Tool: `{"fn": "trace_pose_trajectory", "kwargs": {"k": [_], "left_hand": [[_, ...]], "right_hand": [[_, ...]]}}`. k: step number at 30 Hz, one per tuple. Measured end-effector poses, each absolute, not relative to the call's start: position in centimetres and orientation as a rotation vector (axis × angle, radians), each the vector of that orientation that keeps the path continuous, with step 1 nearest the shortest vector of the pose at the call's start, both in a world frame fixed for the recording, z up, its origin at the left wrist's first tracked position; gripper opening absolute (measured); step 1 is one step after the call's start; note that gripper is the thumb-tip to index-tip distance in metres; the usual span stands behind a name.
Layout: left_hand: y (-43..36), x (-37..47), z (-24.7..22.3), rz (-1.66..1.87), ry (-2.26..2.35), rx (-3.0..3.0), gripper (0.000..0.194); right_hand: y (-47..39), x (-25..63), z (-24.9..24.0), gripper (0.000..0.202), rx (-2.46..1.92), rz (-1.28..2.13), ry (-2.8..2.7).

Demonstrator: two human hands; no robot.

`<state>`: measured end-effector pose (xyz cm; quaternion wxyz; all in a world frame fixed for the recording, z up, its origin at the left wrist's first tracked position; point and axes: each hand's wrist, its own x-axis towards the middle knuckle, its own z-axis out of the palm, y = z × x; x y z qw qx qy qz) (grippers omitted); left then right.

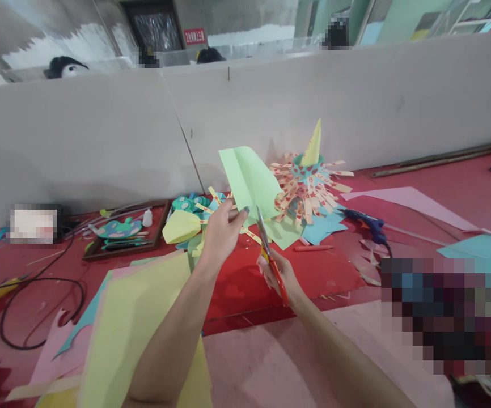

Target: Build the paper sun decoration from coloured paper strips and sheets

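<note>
My left hand (223,229) pinches the lower left edge of a light green sheet of paper (249,178), which is held up and has a crease along it. In my right hand (283,273) is a pair of scissors (276,269) with red handles, their blades pointing up at the sheet's lower edge. Whether the blades are apart is hard to make out. Behind the sheet, to the right, stands a paper craft (311,184) with a yellow cone on top and many patterned strips sticking out. A red pen (313,248) lies on the red table beyond my right hand.
Stacked coloured paper (139,317) lies at the left front. A brown tray (122,246) holds craft pieces and a small white bottle. A blue glue gun (367,224) lies right. A grey partition (101,136) runs along the back. Black cable (5,323) loops at left.
</note>
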<state>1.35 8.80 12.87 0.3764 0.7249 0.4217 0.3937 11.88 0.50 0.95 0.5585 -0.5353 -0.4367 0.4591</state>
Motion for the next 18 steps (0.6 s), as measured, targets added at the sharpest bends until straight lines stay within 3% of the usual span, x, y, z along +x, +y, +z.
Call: {"fn": "trace_pose_trajectory", "kwargs": {"k": [18], "left_hand": [[9.03, 1.08, 12.90, 0.977, 1.056, 1.833, 0.012]], "right_hand": [[0.57, 11.89, 0.73, 0.039, -1.276, 1.098, -0.985]]}}
